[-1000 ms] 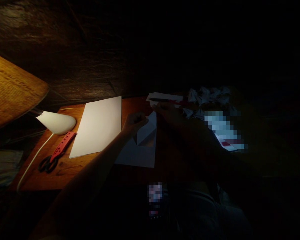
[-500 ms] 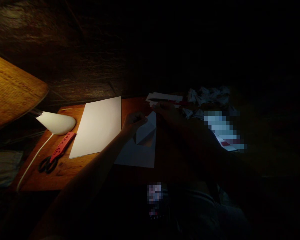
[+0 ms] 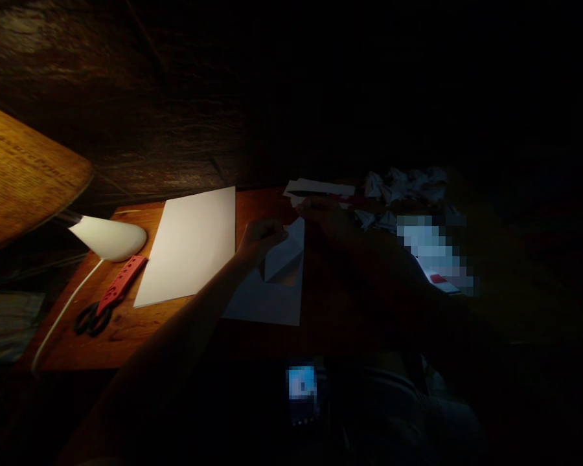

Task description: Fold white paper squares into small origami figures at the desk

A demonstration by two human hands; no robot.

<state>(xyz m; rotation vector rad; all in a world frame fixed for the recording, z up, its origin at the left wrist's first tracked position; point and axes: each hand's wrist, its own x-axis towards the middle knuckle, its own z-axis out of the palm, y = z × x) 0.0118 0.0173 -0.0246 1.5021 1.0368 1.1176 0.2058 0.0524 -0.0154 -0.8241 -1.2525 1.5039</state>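
A sheet of white paper point(image 3: 276, 304) lies in shadow on the wooden table, its upper part folded over into a slanting flap. My left hand point(image 3: 260, 236) has its fingers curled closed on the upper left of this flap. At the sheet's top right corner, my right hand point(image 3: 320, 212) is dark, with its fingertips pinched together at the paper's tip. Just behind that hand, a knife with a dark blade point(image 3: 311, 193) and a red handle rests on white paper strips point(image 3: 330, 186). How firmly the right fingers grip is hard to see.
A brightly lit stack of white paper point(image 3: 189, 246) lies left, beside red ruler-like plastic point(image 3: 121, 285), black-handled scissors point(image 3: 92, 319) and a white lamp base point(image 3: 114, 239) with its cord. Folded paper pieces point(image 3: 408, 184) and a pixelated bright screen point(image 3: 432, 252) are right. Another glowing screen point(image 3: 302, 388) sits below.
Both hands stay almost in place on the folded paper. The lower screen has turned from pinkish to blue, and the view has shifted very slightly.
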